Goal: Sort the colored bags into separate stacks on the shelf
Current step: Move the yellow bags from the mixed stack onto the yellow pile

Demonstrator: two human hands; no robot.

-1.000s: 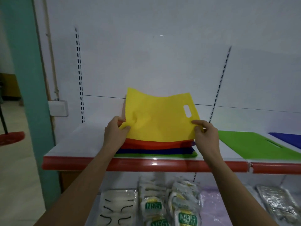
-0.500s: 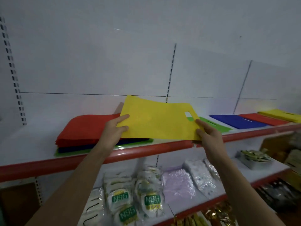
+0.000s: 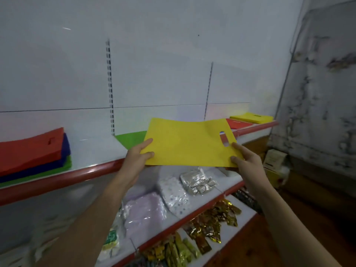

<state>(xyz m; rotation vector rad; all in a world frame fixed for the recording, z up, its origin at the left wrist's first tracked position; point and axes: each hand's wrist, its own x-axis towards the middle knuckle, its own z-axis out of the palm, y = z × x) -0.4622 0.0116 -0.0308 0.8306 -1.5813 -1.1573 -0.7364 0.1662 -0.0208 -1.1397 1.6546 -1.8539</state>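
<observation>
Carried rightward off the mixed stack (image 3: 32, 151), yellow bag (image 3: 187, 143) stays pinched between both hands (image 3: 137, 160) (image 3: 245, 158).

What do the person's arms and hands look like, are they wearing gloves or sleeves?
No gloves and no sleeves show. The left hand and right hand are both bare, and both forearms are bare all the way down to the bottom edge of the picture. I can see no watch, ring or bracelet on either one. The picture is a little blurry, so tiny marks could be missed.

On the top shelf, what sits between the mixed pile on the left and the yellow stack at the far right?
In the head view: a green bag, then a red stack; the held yellow bag hides the stretch between them.
</observation>
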